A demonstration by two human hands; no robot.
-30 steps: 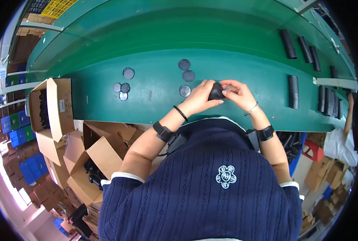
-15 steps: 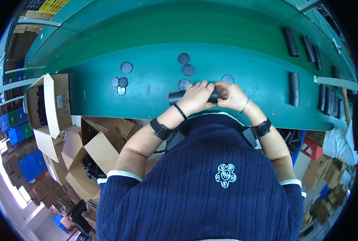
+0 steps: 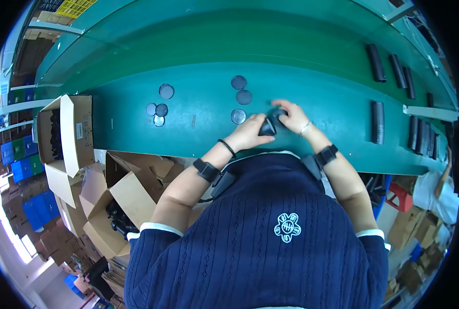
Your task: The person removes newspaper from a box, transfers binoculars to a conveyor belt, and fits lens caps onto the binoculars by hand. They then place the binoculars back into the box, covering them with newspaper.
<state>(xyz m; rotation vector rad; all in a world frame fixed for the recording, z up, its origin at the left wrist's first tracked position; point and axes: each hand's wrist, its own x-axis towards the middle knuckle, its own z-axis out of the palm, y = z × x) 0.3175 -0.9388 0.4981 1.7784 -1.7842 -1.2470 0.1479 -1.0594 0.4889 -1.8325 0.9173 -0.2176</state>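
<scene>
My left hand [image 3: 246,135] is wrapped round a black tube [image 3: 267,127], whose round end points to the right; much of the tube is hidden by the hand. Close to that end, my right hand [image 3: 295,119] pinches a dark round disc [image 3: 279,115], somewhat smeared by motion. Just beyond my left hand, a shiny-topped dark disc [image 3: 238,116] lies on the green table [image 3: 198,139]. Two more dark discs [image 3: 244,97] touch each other farther back.
Several discs [image 3: 161,110] lie at the left. Black tubes [image 3: 377,122] stretch along the right side, some beyond a rail [image 3: 430,113]. Open cardboard boxes [image 3: 77,131] with black parts stand at the left edge. A red stool [image 3: 400,197] is at the lower right.
The disc that lay beyond my right hand has left the table and is in that hand. My left hand has turned the tube, so its end now shows.
</scene>
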